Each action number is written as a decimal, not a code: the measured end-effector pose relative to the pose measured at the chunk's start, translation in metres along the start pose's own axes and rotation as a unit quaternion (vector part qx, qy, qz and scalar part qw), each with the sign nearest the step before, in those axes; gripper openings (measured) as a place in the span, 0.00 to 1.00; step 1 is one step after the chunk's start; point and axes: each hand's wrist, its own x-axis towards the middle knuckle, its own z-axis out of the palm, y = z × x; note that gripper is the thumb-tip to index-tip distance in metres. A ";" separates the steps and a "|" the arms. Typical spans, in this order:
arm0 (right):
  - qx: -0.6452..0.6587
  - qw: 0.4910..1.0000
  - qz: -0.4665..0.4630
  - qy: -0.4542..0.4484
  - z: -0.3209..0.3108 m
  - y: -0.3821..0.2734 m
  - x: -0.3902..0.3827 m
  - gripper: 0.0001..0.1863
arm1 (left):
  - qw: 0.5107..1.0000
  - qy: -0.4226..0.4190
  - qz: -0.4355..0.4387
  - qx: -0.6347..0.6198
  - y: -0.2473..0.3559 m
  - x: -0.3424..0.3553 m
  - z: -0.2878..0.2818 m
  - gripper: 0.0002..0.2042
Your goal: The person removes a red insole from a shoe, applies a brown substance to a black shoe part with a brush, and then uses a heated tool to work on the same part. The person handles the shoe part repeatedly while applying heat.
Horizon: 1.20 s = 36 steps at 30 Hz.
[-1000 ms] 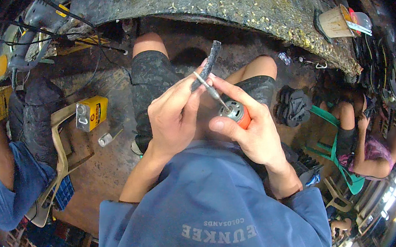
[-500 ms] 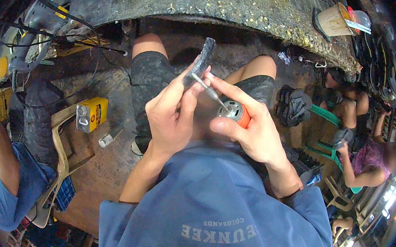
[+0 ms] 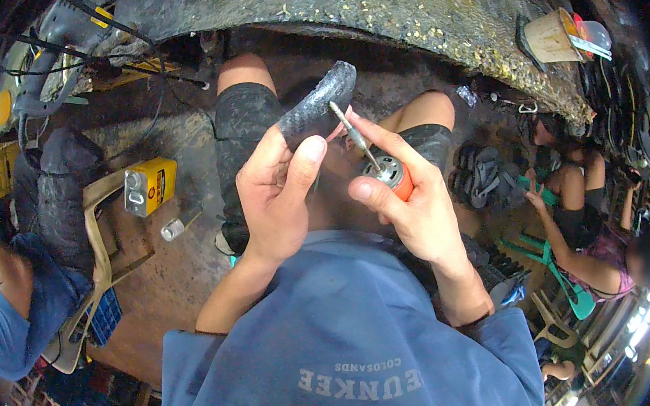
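Note:
A curved, dark grey-black piece with a textured surface (image 3: 321, 103) is held by its lower left end in my left hand (image 3: 271, 200), closed with the thumb raised beside it. My right hand (image 3: 429, 209) is wrapped round a small handheld rotary tool (image 3: 400, 185) with an orange body and a vented metal end. From that end a thin metal shaft (image 3: 351, 132) points up and left. Its tip meets the lower edge of the curved piece, as far as I can see. My right index finger stretches along the shaft. Both hands are above my lap.
A worn, debris-covered bench (image 3: 400, 8) curves across the front. Left are a yellow can (image 3: 151, 187), a small glass jar (image 3: 173, 230), a beige plastic chair (image 3: 97, 248) and hanging black cables. One person sits at the left, another at the right beside a green chair (image 3: 576, 296).
The curved piece has turned so its broad face shows, and my left fingers have drawn back from the tip. The tool tip sits further along its edge. Both neighbours' arms have moved.

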 end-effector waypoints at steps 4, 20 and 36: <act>-0.016 1.000 0.004 0.003 -0.001 0.001 0.000 0.38 | 1.000 -0.002 0.011 0.005 0.000 0.000 -0.001 0.18; -0.036 0.999 0.006 -0.007 -0.001 -0.005 0.000 0.37 | 0.999 0.000 0.012 -0.041 0.001 0.001 0.004 0.18; -0.022 0.999 -0.013 0.032 -0.002 0.007 -0.001 0.36 | 0.998 0.007 -0.010 0.070 0.003 -0.004 -0.002 0.16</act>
